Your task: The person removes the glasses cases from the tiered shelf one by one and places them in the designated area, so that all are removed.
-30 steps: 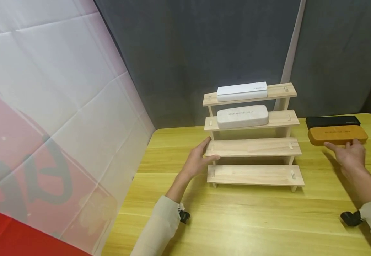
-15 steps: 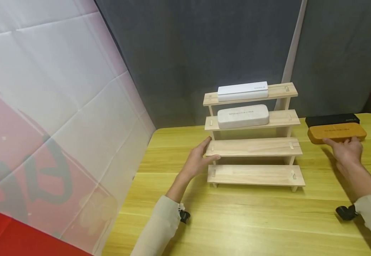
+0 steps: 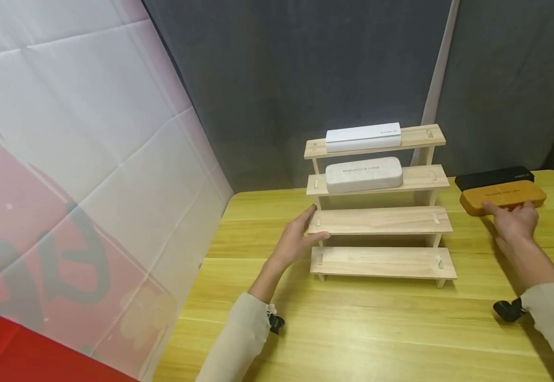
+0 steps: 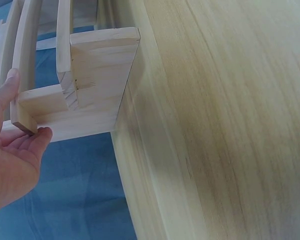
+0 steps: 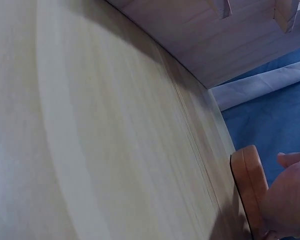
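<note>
A tiered wooden display stand stands on the table. My left hand grips the left end of its second-lowest shelf, thumb on the front and fingers curled behind, as the left wrist view also shows. A white glasses case lies on the top shelf, a rounded off-white one on the shelf below. Over on the right, my right hand holds the near side of an orange glasses case, thumb over its top edge; its fingertips are partly hidden. Right behind that is a black case.
The yellow wood-grain table ends at a dark grey curtain behind the stand. A white printed cloth hangs along the left, with a red surface at the lower left corner.
My right hand has shifted a little back and left, moving the orange case; its right end and the black case's have turned backward. My left hand keeps its grip on the stand.
</note>
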The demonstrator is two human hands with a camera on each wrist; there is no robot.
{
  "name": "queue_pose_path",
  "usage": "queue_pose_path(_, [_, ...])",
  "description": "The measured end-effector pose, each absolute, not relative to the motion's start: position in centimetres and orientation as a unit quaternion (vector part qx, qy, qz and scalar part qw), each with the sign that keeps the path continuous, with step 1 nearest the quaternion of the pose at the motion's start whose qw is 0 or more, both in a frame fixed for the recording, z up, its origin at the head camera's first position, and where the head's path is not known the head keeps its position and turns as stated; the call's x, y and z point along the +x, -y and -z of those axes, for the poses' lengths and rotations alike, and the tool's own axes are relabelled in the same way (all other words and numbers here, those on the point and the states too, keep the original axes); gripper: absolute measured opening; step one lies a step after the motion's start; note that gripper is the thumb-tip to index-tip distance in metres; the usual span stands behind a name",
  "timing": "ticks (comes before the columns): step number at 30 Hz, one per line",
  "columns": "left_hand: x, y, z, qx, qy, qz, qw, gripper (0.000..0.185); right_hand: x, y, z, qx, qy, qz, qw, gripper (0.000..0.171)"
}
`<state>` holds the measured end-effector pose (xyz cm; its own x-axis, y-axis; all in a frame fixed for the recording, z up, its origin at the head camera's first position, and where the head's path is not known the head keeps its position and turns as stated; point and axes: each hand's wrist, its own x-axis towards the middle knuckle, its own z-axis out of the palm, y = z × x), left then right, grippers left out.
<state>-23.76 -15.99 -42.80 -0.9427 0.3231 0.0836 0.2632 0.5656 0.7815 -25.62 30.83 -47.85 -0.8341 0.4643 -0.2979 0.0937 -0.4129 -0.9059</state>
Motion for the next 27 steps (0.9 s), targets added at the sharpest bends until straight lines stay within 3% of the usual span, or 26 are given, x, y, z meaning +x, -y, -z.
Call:
queue_pose_path(13, [-23.7, 16.0, 42.8, 0.162, -0.884, -0.438, 0.035, 0.092, -27.1, -29.8, 47.7, -0.306, 0.505, -0.794, 0.147, 0.089])
queue_pose_path(27, [-23.6, 15.9, 42.7, 0.159, -0.884, -0.438, 0.035, 0.093, -26.8, -30.0, 47.7, -0.287, 0.466, -0.823, 0.152, 0.083])
